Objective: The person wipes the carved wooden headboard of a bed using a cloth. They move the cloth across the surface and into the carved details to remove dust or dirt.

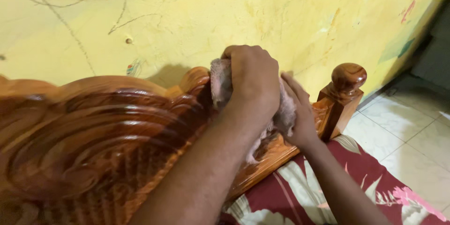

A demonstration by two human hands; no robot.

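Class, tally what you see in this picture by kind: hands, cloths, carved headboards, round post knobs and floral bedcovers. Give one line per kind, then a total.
Hands: 2, the left hand and the right hand
Cloths: 1, a greyish cloth
Carved headboards: 1
Round post knobs: 1
Floral bedcovers: 1
Total: 6

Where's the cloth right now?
In the head view, the pale cloth sits near the centre, pressed onto the carved wooden headboard under the left hand, with the right hand against its right side.
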